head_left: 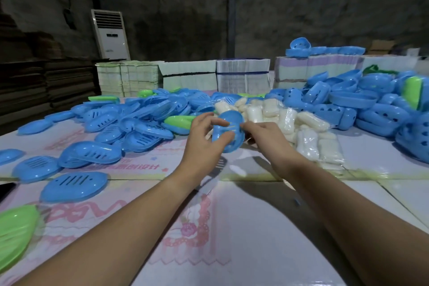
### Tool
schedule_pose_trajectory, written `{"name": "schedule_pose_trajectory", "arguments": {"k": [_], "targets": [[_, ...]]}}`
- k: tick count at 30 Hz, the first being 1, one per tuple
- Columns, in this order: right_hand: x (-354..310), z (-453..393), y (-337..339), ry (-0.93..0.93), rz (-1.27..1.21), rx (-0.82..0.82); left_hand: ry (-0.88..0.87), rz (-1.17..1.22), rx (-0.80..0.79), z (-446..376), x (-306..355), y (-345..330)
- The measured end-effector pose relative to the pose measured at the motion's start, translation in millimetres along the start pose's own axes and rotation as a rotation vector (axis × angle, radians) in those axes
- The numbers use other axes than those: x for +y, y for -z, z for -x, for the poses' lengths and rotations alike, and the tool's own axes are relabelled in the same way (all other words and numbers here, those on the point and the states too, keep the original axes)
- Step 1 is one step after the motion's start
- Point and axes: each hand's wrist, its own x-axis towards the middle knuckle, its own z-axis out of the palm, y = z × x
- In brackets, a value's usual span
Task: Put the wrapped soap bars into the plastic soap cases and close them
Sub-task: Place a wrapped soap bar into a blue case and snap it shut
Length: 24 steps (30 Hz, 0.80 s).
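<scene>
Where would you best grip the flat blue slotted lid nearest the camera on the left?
Pinch the blue slotted lid across its narrow width, coming from above: it lies flat, dome up, apart from its neighbours, so both long edges look free.

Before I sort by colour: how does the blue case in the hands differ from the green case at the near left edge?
The held blue case is blue, raised, gripped by both hands; the green case is green, lies untouched on the table, partly out of frame. Both are slotted oval plastic.
</scene>
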Motion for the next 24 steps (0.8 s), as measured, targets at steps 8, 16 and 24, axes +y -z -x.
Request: {"name": "schedule_pose_trajectory", "arguments": {"k": [8, 16, 24], "targets": [[0.8, 3.8, 0.1, 0.056, 0.165, -0.043, 0.520, 0.536, 0.014, -6.1, -0.1, 1.8], [-6.2, -11.1, 41.1, 0.012, 0.916, 0.333, 0.706, 0.851, -0.001, -8.0, 1.5, 3.3], [2.7, -11.4, 63.8, -0.321, 1.262, 0.188, 0.923, 0.992, -0.084, -6.9, 7.9, 11.1]]}}
